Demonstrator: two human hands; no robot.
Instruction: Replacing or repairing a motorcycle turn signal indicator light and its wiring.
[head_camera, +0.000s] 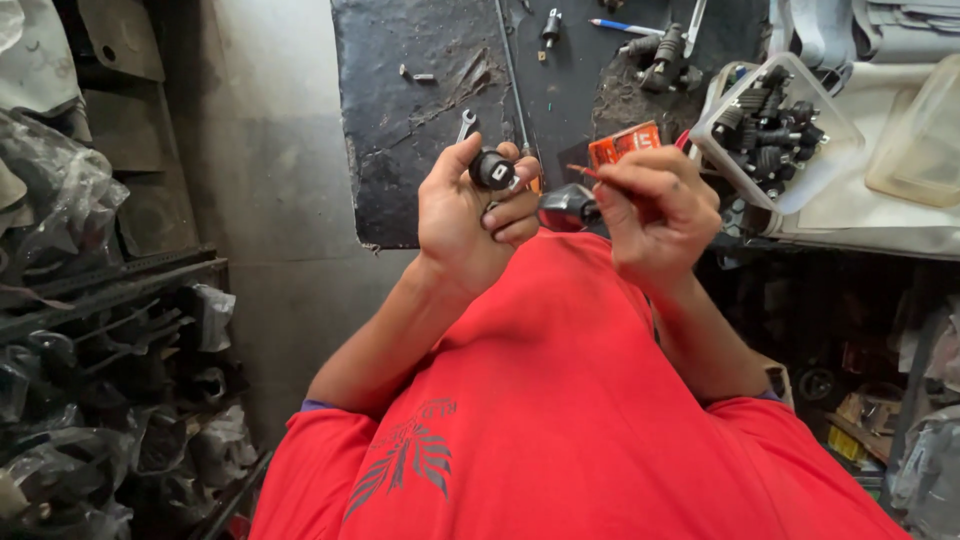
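My left hand grips a small black round part with a pale square face, held up between thumb and fingers. My right hand pinches a thin red stick-like tool whose tip points left toward the black part, a short gap away. Both hands hover over the lap of my red shirt. A dark rounded object lies just behind and between the hands.
A dark mat on the floor carries a small spanner, a long rod, a pen and black parts. A clear plastic tub of black parts and an orange packet lie right. Bagged parts crowd shelves at left.
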